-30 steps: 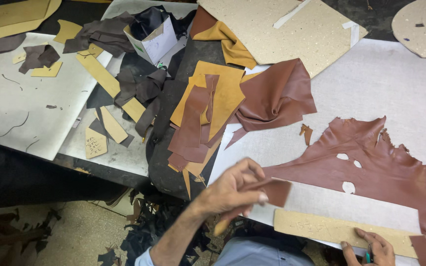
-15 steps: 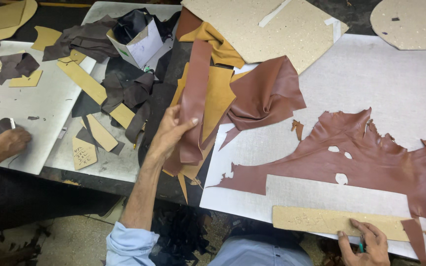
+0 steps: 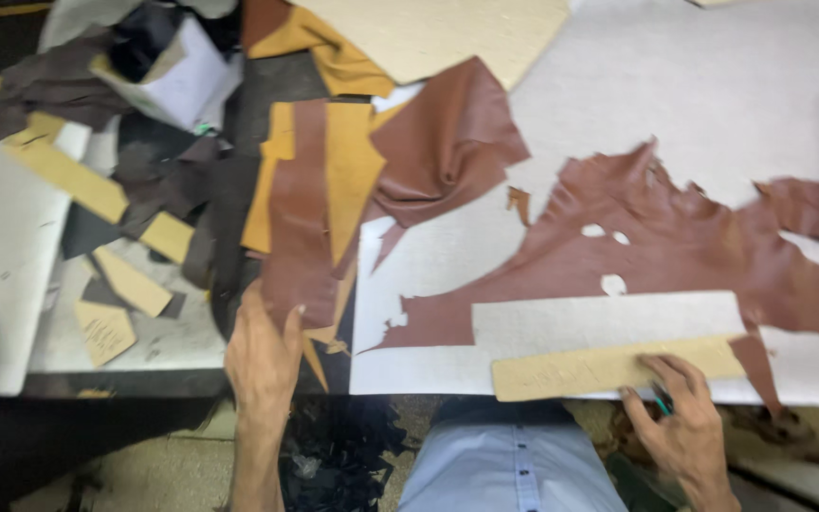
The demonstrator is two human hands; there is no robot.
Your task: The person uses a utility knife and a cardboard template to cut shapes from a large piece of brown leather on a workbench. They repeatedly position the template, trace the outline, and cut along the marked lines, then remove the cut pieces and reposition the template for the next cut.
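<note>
Leather lay all over the counter (image 3: 713,114). A big reddish-brown hide (image 3: 656,246) was spread flat at the right of the frame, with ragged edges and a few small holes in it. A long gap was already cut out of its lower edge, so some cutting looked done, but most of the hide was whole.

The right hand (image 3: 680,427), at the lower right, pressed down on a long tan cardboard pattern (image 3: 609,365) that lay along the bottom edge of the hide. That hand was curled around a small green-handled tool (image 3: 661,403), but the tool was mostly hidden.

The left hand (image 3: 263,356), at the lower middle, lay with its fingers open on the bottom end of a brown leather strip (image 3: 296,228). The strip sat on a pile of yellow-tan pieces (image 3: 353,171) left of the hide. I could not tell if it gripped the strip or only touched it.

More tan cardboard shapes (image 3: 78,180) and dark scraps (image 3: 144,180) lay at the upper left.
</note>
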